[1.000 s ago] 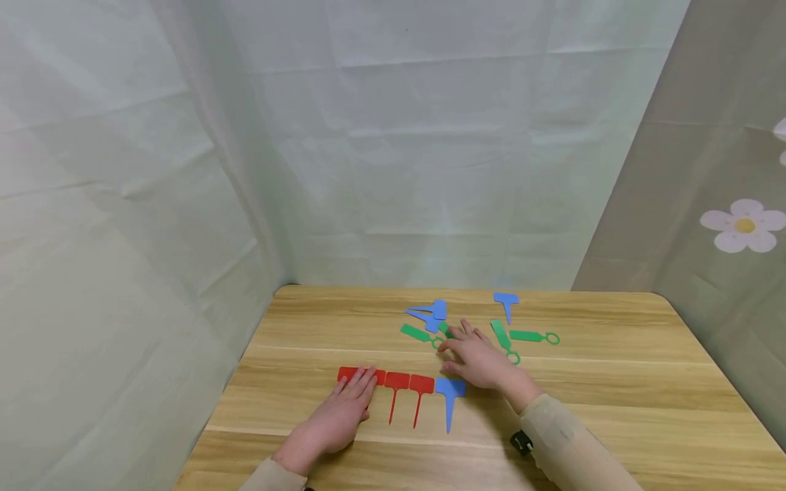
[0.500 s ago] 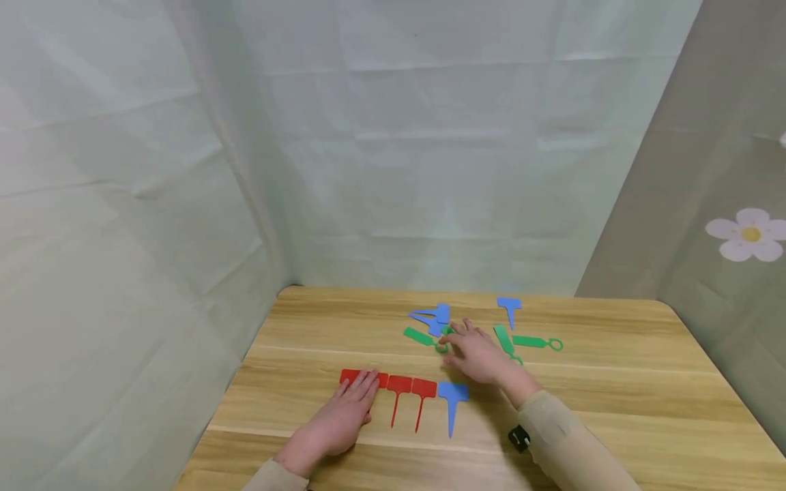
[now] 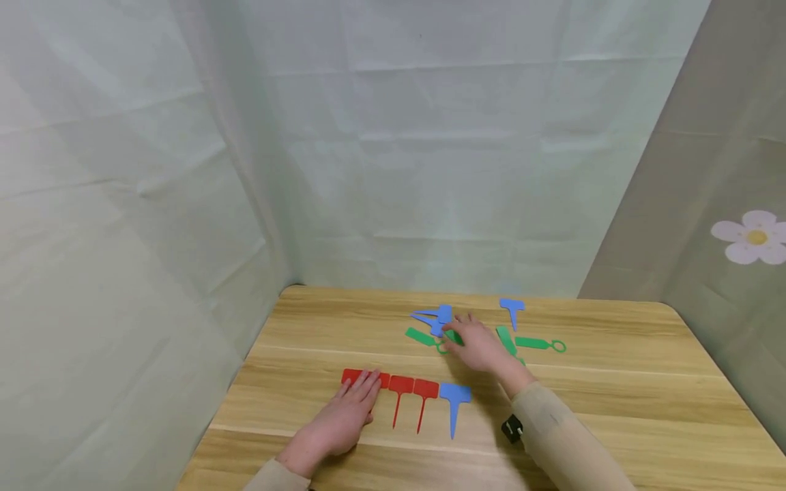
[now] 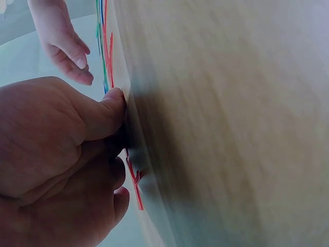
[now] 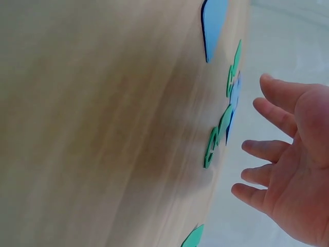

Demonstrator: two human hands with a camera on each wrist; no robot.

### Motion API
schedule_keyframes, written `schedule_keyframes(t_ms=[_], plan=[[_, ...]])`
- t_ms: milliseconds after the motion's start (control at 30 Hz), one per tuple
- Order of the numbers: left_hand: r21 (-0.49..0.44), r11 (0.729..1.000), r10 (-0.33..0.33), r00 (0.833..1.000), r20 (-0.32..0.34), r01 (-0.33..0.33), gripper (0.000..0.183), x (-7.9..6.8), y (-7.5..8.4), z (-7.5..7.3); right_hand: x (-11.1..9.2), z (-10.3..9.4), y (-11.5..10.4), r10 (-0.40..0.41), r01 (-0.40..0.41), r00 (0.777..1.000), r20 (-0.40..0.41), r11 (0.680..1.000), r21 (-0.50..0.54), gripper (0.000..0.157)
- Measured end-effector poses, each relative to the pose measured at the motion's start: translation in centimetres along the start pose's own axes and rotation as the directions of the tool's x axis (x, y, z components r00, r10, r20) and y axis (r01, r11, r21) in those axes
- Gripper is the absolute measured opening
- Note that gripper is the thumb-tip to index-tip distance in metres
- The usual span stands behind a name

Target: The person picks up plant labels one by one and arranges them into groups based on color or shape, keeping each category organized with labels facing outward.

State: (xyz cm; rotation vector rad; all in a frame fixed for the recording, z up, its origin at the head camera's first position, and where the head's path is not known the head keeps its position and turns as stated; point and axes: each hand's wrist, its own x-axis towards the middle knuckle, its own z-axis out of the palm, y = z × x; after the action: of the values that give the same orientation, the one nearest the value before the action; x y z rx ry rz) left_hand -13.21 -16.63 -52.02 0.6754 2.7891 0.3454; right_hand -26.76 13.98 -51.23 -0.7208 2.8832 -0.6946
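In the head view my left hand (image 3: 338,423) rests with straight fingers on the left end of a row of flat red T-shaped plant labels (image 3: 401,384), partly covering them. A blue T-shaped plant label (image 3: 455,393) continues that row on the right. My right hand (image 3: 482,346) hovers, fingers spread, over a green ring-ended label (image 3: 453,337), partly hidden beneath it. The right wrist view shows that hand's fingers holding nothing, apart from the tabletop. Just beyond lie two overlapping blue labels (image 3: 445,314), with another green label (image 3: 420,336) to their left.
Right of the right hand lie two green ring-ended labels, one partly covered by the arm, the other (image 3: 531,343) fully visible. A blue label (image 3: 512,305) lies near the back edge of the wooden table (image 3: 614,409). Pale fabric (image 3: 430,170) hangs behind and beside it.
My right hand has moved a little farther back over the green and blue labels. The left hand stays on the red labels. The head view has shifted slightly.
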Motion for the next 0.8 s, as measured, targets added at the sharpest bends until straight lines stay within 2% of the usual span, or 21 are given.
schedule_keyframes(t_ms=[233, 467, 800], plan=[[-0.009, 1.0, 0.014, 1.0, -0.009, -0.014, 0.059, 0.1, -0.1, 0.0, 1.2, -0.5, 0.4, 0.057, -0.057, 0.998, -0.012, 0.998, -0.005, 0.042], [0.006, 1.0, -0.003, 1.0, 0.012, 0.003, 0.06, 0.0, 0.1, 0.0, 2.2, -0.3, 0.9, 0.078, -0.078, 0.997, -0.012, 0.997, -0.022, 0.042], [0.035, 0.999, -0.004, 1.0, -0.005, 0.004, 0.06, 0.1, 0.4, 0.4, 3.5, -0.1, 1.8, 0.115, -0.115, 0.993, -0.016, 0.993, -0.02, 0.038]])
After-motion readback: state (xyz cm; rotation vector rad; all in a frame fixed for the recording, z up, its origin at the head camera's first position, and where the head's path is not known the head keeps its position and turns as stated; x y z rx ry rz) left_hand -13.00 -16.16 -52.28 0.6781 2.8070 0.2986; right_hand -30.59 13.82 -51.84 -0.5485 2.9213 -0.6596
